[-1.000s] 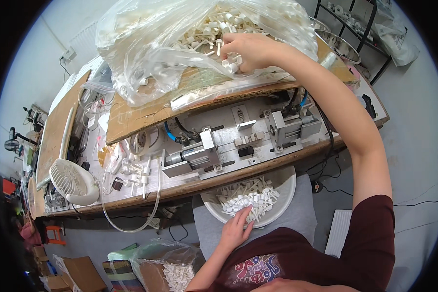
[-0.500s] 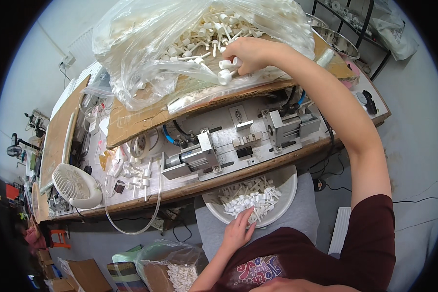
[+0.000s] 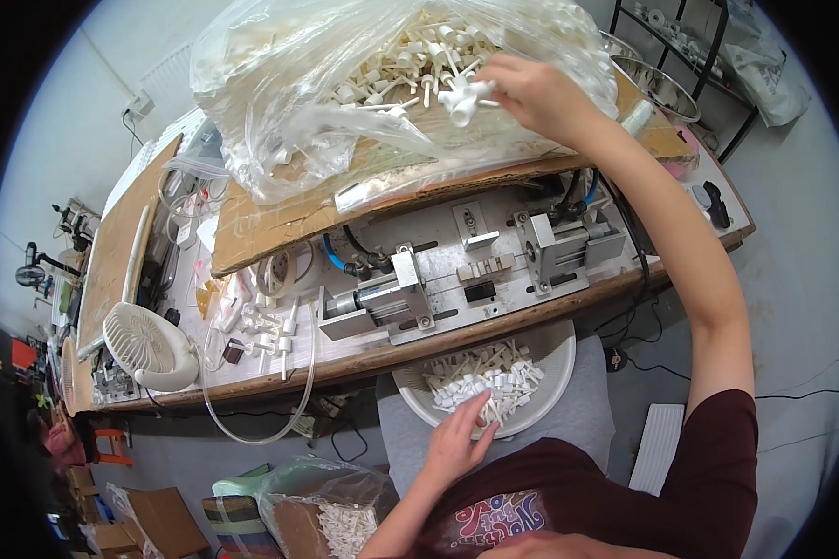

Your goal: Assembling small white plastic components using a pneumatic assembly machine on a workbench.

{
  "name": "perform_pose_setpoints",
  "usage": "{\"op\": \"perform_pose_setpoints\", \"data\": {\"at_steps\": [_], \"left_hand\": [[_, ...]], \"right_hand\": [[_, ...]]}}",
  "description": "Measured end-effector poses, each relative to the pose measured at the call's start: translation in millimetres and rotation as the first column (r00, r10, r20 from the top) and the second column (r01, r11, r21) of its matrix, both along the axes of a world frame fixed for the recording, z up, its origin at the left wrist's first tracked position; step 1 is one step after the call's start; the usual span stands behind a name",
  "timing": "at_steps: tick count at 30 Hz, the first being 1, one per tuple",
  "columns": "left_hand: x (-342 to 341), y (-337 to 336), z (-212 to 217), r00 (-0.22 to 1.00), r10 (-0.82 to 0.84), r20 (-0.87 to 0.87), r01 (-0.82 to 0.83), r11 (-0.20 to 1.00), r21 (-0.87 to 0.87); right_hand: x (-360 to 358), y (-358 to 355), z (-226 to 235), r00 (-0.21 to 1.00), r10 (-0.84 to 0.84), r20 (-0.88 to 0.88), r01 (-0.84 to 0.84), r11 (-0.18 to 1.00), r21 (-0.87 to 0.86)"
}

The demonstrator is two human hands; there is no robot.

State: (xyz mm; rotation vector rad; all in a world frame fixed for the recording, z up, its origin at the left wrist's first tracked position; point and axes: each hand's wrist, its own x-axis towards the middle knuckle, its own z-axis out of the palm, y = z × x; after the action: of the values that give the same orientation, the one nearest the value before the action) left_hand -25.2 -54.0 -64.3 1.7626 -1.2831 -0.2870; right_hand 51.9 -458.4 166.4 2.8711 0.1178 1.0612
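My right hand (image 3: 539,95) is raised at the mouth of a clear plastic bag (image 3: 261,84) and closed on a small bunch of white plastic parts (image 3: 463,104), each with a wide cap and a thin stem. Behind them, a heap of similar parts (image 3: 429,51) spills from the bag onto a cardboard sheet (image 3: 280,224). On my lap sits a white basin (image 3: 561,384) with many more such parts (image 3: 483,377) in it. My left hand (image 3: 455,440) lies at the basin's near rim, fingers stretched out and apart, their tips by the parts.
A metal clamping fixture (image 3: 480,265) with two cylinders stands on the bench below the cardboard. To the left are a small white fan (image 3: 149,345), loose white fittings (image 3: 275,340) and a hanging clear tube (image 3: 252,440). An open box (image 3: 345,522) of white parts stands on the floor.
My right hand has moved up and a little right, lifting the bunch of white parts off the front of the cardboard. My left hand has barely moved. The view has shifted slightly.
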Motion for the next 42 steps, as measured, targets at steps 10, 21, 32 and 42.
{"op": "perform_pose_setpoints", "data": {"at_steps": [10,21,32,42], "left_hand": [[57,-60,145,0.745,-0.158,-0.648,-0.176,0.891,-0.419],[61,-71,128,0.976,0.102,-0.195,-0.159,0.939,-0.304],[71,-105,106,0.821,0.187,0.540,-0.173,0.982,-0.077],[79,-108,106,0.854,0.183,0.487,-0.157,0.983,-0.094]], "right_hand": [[-69,115,-36,0.903,0.182,0.388,-0.160,0.983,-0.088],[-112,152,-92,0.942,-0.016,0.336,-0.158,0.862,0.482],[-136,156,-103,0.940,-0.115,0.322,-0.129,0.754,0.644],[-141,159,-112,0.933,-0.098,0.345,-0.077,0.885,0.460]]}}
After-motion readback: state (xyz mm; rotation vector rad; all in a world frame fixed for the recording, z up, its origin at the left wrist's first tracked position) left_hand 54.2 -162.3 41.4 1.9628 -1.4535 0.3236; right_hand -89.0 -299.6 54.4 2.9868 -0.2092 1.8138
